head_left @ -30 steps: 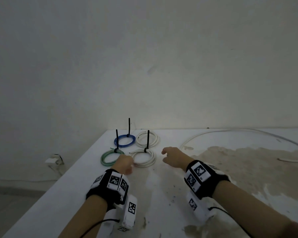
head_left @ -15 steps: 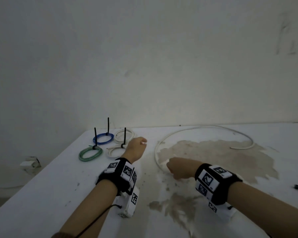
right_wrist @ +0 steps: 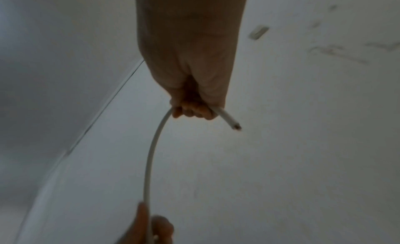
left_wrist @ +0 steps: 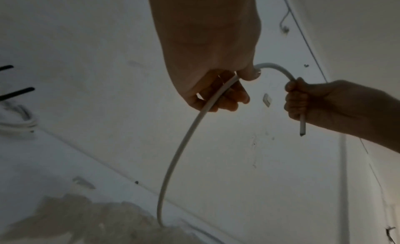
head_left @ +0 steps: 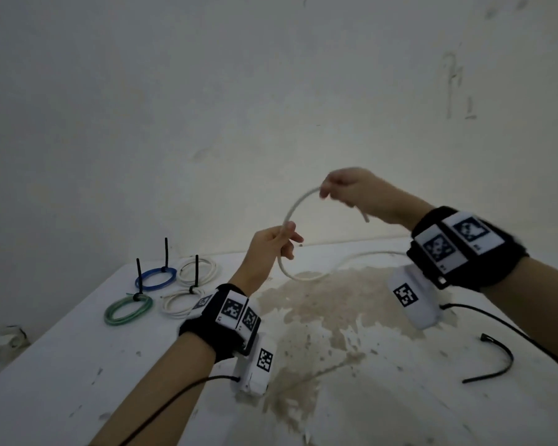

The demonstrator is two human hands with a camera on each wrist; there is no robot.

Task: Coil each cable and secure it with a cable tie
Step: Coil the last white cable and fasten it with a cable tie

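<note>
A long white cable (head_left: 298,205) arcs between both raised hands above the table (head_left: 78,365). My right hand (head_left: 345,188) grips it near its cut end (head_left: 364,217), fist closed round it (right_wrist: 192,110). My left hand (head_left: 279,241) holds the cable lower down between thumb and curled fingers (left_wrist: 225,91). From there the cable drops to the table and runs off to the right (head_left: 368,254). A loose black cable tie (head_left: 496,362) lies on the table at the right.
Several tied coils lie at the table's back left: a blue one (head_left: 157,278), a green one (head_left: 128,309) and two white ones (head_left: 198,270) (head_left: 181,300), each with a black tie. A brown stain (head_left: 319,304) covers the table's middle. The wall stands just behind.
Both hands have risen from the table. The right hand has picked up the white cable's end and lifted it; the left hand has taken hold of the cable lower down.
</note>
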